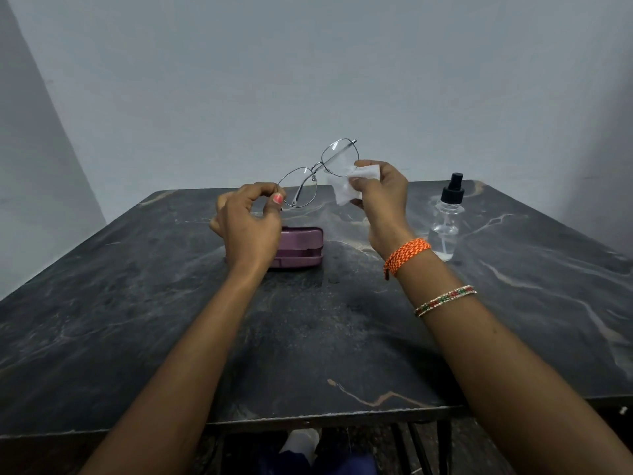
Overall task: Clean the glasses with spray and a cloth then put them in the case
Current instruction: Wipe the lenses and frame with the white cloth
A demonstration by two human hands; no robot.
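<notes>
Thin metal-framed glasses [317,166] are held up above the table, tilted with the right lens higher. My left hand [248,222] pinches the outer edge of the lower left lens. My right hand [382,200] grips a white cloth [349,185] pressed against the upper right lens. A purple glasses case [301,246] lies shut on the table, partly hidden behind my left hand. A clear spray bottle [445,221] with a black nozzle stands upright to the right of my right wrist.
The dark marble table [308,337] reaches back to a grey wall. Its front edge runs across the bottom of the view, with metal legs and a foot beneath it.
</notes>
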